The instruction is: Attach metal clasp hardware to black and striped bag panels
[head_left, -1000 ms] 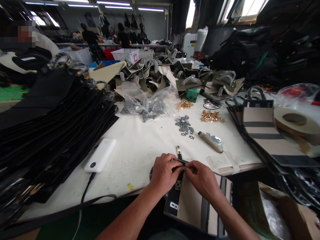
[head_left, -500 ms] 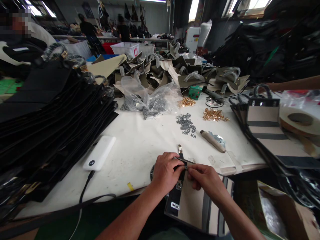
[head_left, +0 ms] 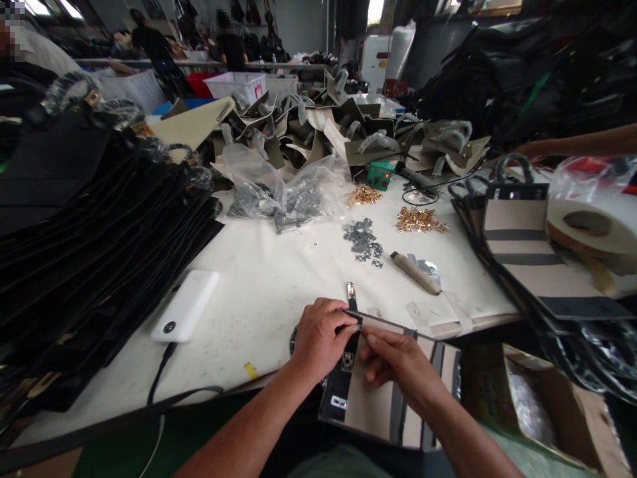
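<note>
The white tabletop (head_left: 259, 279) is strewn with gold-coloured fittings (head_left: 422, 220) and dark metal plates (head_left: 362, 239). A clear plastic bag (head_left: 311, 192) is set beside them, and a white device (head_left: 188, 304) is laid nearer the front.

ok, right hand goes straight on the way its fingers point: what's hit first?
Likely the fingers of the left hand, just ahead at the black strip; depth is unclear, so the right hand may already touch them.

The right hand (head_left: 404, 364) has turned, showing its lower fingers.
</note>
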Motion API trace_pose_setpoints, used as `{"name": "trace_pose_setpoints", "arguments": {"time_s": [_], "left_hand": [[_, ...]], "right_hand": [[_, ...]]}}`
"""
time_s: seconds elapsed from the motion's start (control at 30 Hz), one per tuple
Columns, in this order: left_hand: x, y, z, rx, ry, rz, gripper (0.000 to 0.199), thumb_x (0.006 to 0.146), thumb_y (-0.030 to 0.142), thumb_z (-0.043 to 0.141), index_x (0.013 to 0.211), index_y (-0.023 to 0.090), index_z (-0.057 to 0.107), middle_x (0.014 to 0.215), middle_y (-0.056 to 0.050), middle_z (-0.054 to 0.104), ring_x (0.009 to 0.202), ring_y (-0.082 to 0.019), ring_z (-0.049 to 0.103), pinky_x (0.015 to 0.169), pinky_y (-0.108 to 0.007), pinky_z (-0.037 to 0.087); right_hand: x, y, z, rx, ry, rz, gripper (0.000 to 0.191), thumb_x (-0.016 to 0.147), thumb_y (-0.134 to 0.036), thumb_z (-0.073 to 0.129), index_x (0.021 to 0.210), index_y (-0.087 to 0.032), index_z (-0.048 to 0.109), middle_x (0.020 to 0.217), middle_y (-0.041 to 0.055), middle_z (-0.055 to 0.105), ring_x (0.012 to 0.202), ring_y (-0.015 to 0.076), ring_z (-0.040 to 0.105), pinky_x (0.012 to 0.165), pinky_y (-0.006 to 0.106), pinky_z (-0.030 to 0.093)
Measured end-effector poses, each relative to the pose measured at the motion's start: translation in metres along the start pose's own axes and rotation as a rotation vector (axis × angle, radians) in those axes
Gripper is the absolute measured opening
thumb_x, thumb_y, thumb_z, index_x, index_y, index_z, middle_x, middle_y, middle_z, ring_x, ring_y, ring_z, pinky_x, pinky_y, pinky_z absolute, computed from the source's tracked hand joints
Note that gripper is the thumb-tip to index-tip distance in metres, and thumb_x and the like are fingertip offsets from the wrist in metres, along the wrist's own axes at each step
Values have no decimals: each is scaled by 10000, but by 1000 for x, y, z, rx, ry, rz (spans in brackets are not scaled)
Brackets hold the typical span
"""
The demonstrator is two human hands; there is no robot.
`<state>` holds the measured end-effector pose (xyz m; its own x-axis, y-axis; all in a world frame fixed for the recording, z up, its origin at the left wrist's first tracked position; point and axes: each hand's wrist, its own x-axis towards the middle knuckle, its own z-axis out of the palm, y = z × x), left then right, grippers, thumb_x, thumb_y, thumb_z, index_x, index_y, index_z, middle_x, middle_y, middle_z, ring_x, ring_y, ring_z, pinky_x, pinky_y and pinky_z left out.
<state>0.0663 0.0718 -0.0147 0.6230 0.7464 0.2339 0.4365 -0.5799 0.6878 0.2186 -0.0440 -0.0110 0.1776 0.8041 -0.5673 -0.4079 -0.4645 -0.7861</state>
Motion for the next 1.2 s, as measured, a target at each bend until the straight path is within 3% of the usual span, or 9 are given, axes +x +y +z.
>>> {"name": "trace_pose_setpoints", "arguments": {"time_s": [0.17,0.37,1.2], "left_hand": [[0,0,-1,3,0,5,155,820,170,795,890,308,783,1114,-10,742,1105,-232,637,946,-430,466],[0,0,-2,-13,-2,1,149,832,186,789,906,315,795,1123,-5,747,1105,-228,645,957,-422,482],[-1,-4,-8,-65,-33,-23,164,856,154,737,914,303,769,1110,10,732,1104,-226,624,939,-414,444]], "right_hand": [[3,-6,-2,-251,44,-36,439,814,-477,716,1133,-175,735,773,29,721,494,138,655,411,216,481],[19,-18,-4,-531,128,-151,239,828,-331,640,1003,-195,730,600,-40,641,447,118,615,379,182,418],[31,-28,1,-533,64,-44,272,799,-437,705,833,-184,611,571,-35,644,380,111,578,337,172,366]]}}
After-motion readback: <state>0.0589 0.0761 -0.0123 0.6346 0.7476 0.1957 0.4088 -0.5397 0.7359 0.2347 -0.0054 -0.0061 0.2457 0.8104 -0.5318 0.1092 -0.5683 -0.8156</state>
